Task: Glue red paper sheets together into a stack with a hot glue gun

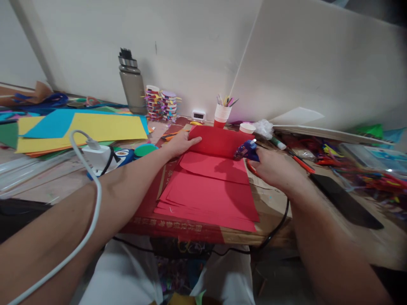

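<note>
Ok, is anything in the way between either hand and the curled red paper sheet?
Nothing visible on the left: the left hand holds the curled red paper sheet at its edge. The blue glue gun, held in the right hand, comes between that hand and the sheet.

Red sheets [211, 192] lie on cardboard [190, 228] atop the table [68, 183].

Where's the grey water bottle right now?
In the head view, the grey water bottle stands at the back, left of centre, near the wall, just left of two colourful stacks and behind the yellow sheet.
</note>
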{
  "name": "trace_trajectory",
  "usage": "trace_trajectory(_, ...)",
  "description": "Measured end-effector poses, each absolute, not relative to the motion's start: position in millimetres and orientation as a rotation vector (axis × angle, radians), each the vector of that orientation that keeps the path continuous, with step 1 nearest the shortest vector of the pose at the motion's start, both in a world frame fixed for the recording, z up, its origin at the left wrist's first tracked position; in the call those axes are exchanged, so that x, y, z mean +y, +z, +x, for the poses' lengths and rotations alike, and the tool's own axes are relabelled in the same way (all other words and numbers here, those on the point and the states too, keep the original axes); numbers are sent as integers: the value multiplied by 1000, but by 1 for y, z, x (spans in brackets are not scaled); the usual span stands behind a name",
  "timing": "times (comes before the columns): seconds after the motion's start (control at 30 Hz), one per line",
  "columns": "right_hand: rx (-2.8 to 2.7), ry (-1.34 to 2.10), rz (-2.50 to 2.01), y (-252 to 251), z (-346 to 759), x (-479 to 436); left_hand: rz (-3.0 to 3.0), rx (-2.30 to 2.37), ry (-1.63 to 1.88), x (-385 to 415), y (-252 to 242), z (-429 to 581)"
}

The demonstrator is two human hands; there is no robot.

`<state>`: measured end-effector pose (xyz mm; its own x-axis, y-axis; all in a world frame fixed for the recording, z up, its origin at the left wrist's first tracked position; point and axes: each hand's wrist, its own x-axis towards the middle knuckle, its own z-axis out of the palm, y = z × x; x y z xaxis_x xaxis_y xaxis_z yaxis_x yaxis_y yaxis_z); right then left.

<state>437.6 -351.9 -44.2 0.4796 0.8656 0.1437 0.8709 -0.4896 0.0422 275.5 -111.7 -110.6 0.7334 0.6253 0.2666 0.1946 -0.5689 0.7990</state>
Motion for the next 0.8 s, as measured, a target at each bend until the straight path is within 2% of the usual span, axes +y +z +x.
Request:
trace_trajectory(0.27, -1661, 36, -2411, -61, 425, -325, 1878, 500, 628, -118, -107, 274)
trace_trajectory(0.57, -1659, 82, -2331, -72, 405, -290, 1620, 482, 679, -112, -113, 278)
trace_trajectory(0.8, -1721, 99, -2254, -71, 389, -276, 1646, 515, 709, -109, -114, 280)
